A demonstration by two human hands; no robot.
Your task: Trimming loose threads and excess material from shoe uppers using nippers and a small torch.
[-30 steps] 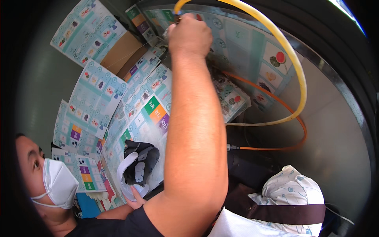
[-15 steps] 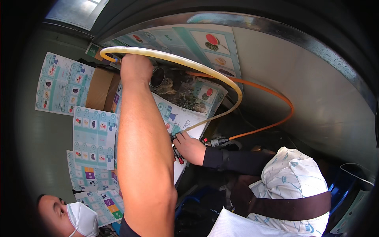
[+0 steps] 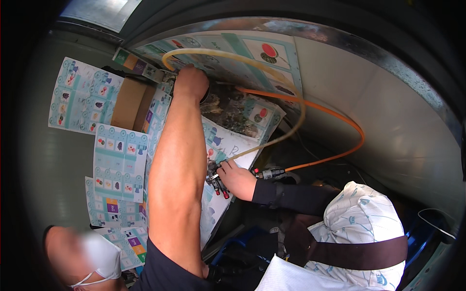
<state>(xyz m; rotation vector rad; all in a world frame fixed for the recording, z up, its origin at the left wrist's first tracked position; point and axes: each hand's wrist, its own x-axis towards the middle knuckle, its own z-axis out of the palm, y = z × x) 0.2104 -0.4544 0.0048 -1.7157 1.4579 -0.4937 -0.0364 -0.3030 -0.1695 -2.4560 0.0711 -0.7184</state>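
Note:
A bare forearm with a short dark sleeve, apparently mine, comes in from the lower edge left of the middle. My left hand [image 3: 192,83] is at its far end, fingers curled by the end of a yellow hose [image 3: 252,58]; the grip itself is hidden. A dark round rim shows just beside the hand. My right hand does not show. The hand in a long dark sleeve [image 3: 238,180], coming from the right, appears to be a co-worker's. It holds a cluster of black fittings with red ends [image 3: 221,190], where the hose's other end leads.
An orange hose [image 3: 357,140] curves along a pale panel to a black connector [image 3: 272,173]. At right, a white patterned cloth with a brown strap [image 3: 359,223] seems to cover a co-worker's head. Someone in a white mask [image 3: 103,254] is at lower left. Printed sheets [image 3: 121,160] line the left.
My left hand has moved right with the end of the yellow hose, covering most of the round opening beside it. The dark-sleeved hand has stayed at the fittings. The view has shifted slightly.

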